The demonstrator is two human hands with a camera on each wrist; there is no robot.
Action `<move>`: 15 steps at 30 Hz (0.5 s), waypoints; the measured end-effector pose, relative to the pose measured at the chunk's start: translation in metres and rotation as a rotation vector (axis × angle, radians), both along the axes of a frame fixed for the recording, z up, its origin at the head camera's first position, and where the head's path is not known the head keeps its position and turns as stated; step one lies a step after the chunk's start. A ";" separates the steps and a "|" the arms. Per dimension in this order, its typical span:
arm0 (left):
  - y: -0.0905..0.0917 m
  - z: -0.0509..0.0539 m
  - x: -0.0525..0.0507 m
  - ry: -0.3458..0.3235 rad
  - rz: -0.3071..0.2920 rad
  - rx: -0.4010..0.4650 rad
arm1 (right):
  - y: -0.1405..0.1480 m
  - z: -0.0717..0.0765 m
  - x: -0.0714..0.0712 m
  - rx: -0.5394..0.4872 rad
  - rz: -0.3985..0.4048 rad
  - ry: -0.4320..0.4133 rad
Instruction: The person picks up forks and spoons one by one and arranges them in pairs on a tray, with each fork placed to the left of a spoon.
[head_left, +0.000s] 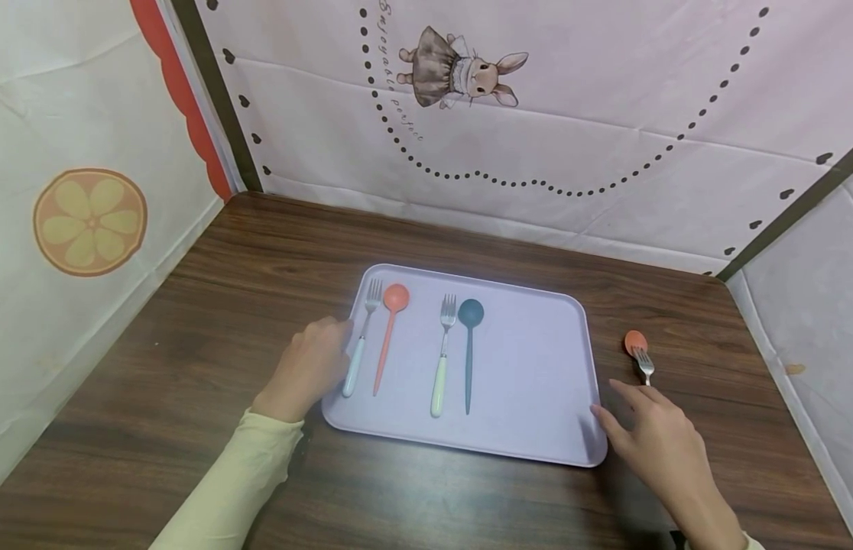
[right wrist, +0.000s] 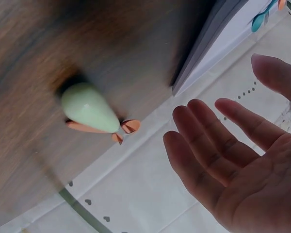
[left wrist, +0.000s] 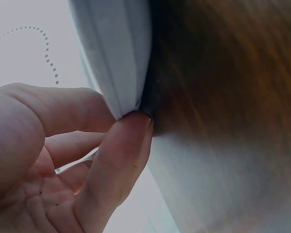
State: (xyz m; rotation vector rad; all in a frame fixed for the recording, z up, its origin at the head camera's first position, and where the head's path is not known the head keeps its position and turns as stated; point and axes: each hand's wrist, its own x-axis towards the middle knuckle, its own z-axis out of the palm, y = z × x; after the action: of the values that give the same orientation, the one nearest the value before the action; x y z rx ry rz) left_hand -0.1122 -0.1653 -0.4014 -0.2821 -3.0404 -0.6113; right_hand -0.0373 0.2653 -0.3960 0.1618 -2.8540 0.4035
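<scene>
A pale lilac tray [head_left: 536,351] lies on the table. On it, left to right, are a fork with a light blue handle [head_left: 355,367], an orange spoon [head_left: 396,298], a fork with a pale green handle [head_left: 439,382] and a dark teal spoon [head_left: 471,313]. My left hand [head_left: 312,363] pinches the tray's left rim [left wrist: 121,58] between thumb and finger. Near the right rim, my right hand [head_left: 660,435] has its fingers spread and holds nothing. Just beyond it lie another orange spoon [head_left: 634,341] and a fork [head_left: 644,365], whose green handle [right wrist: 87,107] shows in the right wrist view.
The dark wooden table [head_left: 192,321] extends around the tray. A printed white cloth [head_left: 571,92] hangs behind it, with cloth walls at the left [head_left: 27,321] and right [head_left: 812,305].
</scene>
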 end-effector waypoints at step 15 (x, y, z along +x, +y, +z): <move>0.000 -0.001 0.001 0.012 0.001 0.011 | 0.009 0.000 0.003 -0.013 -0.047 -0.010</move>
State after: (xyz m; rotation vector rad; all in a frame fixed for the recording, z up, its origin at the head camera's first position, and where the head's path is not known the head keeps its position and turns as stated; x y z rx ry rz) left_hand -0.1110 -0.1652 -0.4022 -0.2823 -3.0245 -0.6231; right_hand -0.0344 0.2747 -0.3963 0.0904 -2.8584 0.4151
